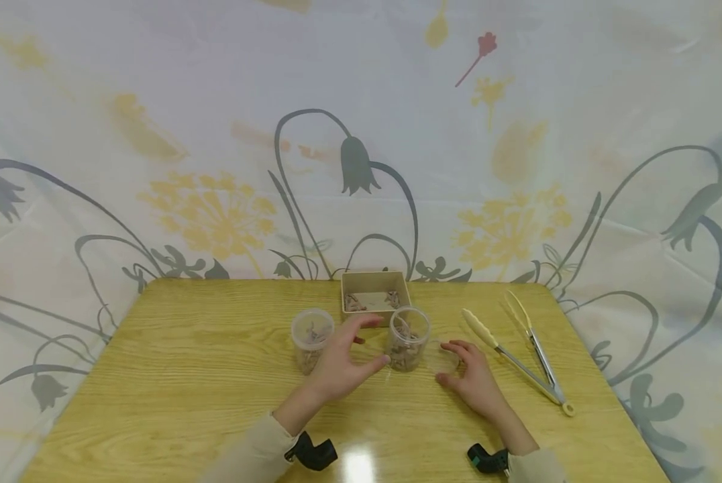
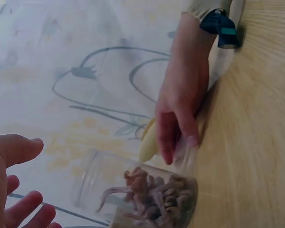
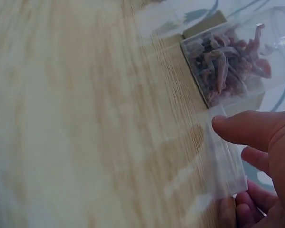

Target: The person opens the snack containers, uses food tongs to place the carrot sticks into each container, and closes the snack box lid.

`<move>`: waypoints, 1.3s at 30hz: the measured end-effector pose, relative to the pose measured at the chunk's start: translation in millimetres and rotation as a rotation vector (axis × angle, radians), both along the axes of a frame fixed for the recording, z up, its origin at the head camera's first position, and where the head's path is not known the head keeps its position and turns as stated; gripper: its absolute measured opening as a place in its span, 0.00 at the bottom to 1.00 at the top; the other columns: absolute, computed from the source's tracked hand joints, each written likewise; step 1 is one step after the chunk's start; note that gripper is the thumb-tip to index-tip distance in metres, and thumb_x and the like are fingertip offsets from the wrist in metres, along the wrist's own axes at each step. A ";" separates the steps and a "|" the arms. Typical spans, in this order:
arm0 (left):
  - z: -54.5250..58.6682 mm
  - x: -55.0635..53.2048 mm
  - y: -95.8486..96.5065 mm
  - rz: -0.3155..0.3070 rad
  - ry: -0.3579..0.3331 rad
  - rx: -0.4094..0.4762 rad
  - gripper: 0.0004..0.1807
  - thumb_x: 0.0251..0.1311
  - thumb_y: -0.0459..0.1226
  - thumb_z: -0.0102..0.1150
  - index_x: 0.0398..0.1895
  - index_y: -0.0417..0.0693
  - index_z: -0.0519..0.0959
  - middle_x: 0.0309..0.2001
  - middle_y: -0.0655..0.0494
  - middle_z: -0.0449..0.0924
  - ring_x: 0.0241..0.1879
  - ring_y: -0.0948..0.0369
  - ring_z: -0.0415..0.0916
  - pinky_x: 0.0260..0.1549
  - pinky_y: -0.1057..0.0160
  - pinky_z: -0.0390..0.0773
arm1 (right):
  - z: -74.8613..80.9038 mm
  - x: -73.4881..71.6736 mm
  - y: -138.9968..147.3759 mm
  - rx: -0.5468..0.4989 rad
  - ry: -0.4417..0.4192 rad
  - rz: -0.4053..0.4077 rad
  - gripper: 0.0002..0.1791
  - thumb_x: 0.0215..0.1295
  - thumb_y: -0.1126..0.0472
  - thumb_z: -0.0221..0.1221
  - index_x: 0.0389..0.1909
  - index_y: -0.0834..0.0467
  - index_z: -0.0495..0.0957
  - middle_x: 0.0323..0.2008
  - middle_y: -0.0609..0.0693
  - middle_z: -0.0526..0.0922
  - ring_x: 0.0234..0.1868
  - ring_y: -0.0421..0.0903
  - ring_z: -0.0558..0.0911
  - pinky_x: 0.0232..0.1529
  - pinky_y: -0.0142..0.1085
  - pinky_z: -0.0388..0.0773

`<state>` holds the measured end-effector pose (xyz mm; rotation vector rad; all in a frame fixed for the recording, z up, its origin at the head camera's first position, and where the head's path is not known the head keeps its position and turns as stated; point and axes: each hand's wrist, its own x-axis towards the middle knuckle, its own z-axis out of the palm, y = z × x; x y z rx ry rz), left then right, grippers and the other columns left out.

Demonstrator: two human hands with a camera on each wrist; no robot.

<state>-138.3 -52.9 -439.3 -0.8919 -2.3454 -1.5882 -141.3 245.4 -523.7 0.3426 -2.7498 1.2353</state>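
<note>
An uncovered clear jar partly filled with brownish, curled, dried-looking strips stands in the middle of the table. My left hand is just left of it, thumb and fingers spread and holding nothing. Behind that hand is a second clear jar with similar strips and a lid on top, partly covered by the hand. To the right of the uncovered jar, my right hand grips a clear round lid by its edges, thumb on one side and fingers on the other, low at the tabletop.
A beige rectangular box holding a few strips sits behind the jars. Metal tongs with cream tips lie spread on the right of the wooden table. A flower-printed cloth hangs behind the table.
</note>
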 end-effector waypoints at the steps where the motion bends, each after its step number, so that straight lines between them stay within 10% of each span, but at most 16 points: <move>1: -3.9 0.0 2.6 -0.011 -0.017 -0.001 0.32 0.58 0.37 0.71 0.65 0.44 0.70 0.62 0.49 0.73 0.60 0.51 0.71 0.49 0.52 0.77 | 0.3 0.4 -0.4 0.002 0.003 -0.004 0.31 0.57 0.60 0.72 0.61 0.64 0.76 0.62 0.65 0.70 0.64 0.69 0.64 0.59 0.67 0.62; 14: -48.9 -12.8 31.9 0.019 -0.269 0.100 0.42 0.57 0.36 0.72 0.73 0.46 0.61 0.67 0.47 0.65 0.65 0.47 0.65 0.51 0.43 0.76 | 6.0 1.4 -0.6 0.022 -0.064 -0.052 0.42 0.54 0.53 0.74 0.68 0.65 0.69 0.57 0.65 0.72 0.59 0.65 0.69 0.56 0.64 0.67; 21: -49.3 -16.2 44.9 0.043 -0.350 0.141 0.44 0.55 0.35 0.74 0.74 0.45 0.61 0.66 0.47 0.66 0.64 0.47 0.65 0.52 0.45 0.75 | 7.6 2.8 0.3 -0.024 -0.079 -0.048 0.33 0.57 0.52 0.72 0.62 0.60 0.77 0.54 0.60 0.73 0.54 0.58 0.71 0.50 0.53 0.70; 39: -68.6 -36.0 48.8 0.076 -0.342 0.082 0.45 0.47 0.41 0.80 0.70 0.51 0.68 0.57 0.58 0.74 0.59 0.57 0.70 0.57 0.51 0.72 | 5.3 2.3 2.4 -0.096 -0.113 -0.044 0.28 0.62 0.52 0.69 0.61 0.59 0.77 0.56 0.60 0.71 0.59 0.59 0.70 0.60 0.60 0.65</move>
